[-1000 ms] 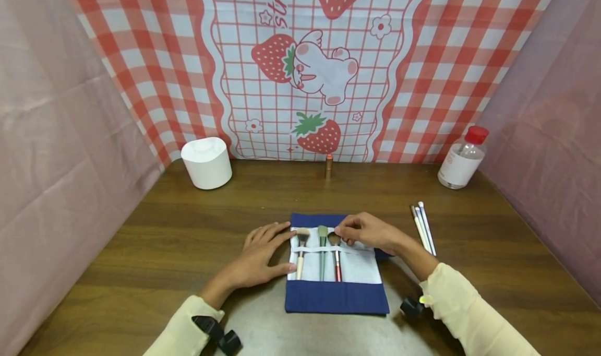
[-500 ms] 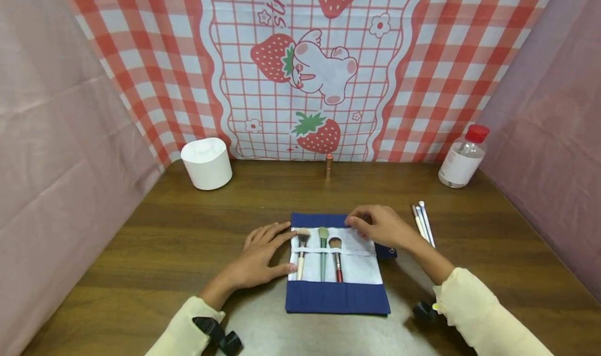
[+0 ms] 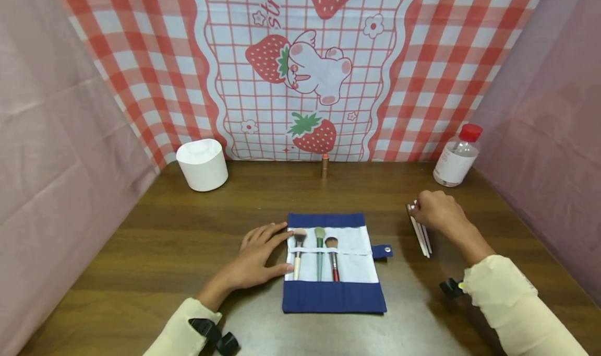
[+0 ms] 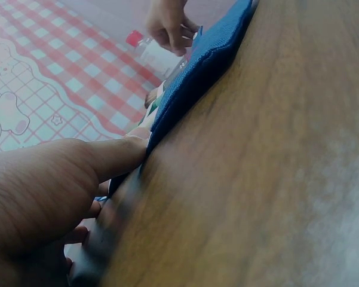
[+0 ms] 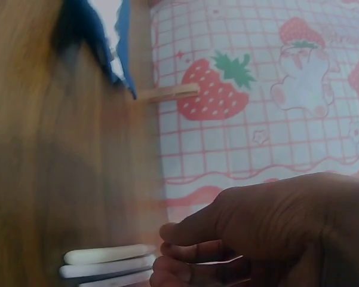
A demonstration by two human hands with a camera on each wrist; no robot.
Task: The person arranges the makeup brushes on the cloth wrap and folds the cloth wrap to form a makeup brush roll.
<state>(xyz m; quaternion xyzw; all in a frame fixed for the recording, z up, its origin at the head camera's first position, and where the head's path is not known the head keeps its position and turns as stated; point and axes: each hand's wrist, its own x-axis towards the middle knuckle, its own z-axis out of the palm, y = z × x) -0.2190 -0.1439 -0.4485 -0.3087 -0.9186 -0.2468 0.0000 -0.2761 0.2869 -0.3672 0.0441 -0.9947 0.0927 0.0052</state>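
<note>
A navy brush roll with a pale lining lies unfolded on the table. Under its white strap sit three makeup brushes: one with a cream handle, a green one and a red-handled one. My left hand rests at the roll's left edge, fingers spread, thumb touching the edge. To the right, my right hand has its bent fingers over the upper ends of several slim pale-handled brushes. I cannot tell if the fingertips grip them; the handles still lie side by side.
A white tub stands at the back left, and a copper-coloured tube at the back middle. A clear bottle with a red cap is at the back right. The roll's snap tab sticks out rightward.
My right hand has left the roll's upper right part and moved right to the slim brushes. The roll's snap tab is now uncovered. My left hand has stayed at the roll's edge.
</note>
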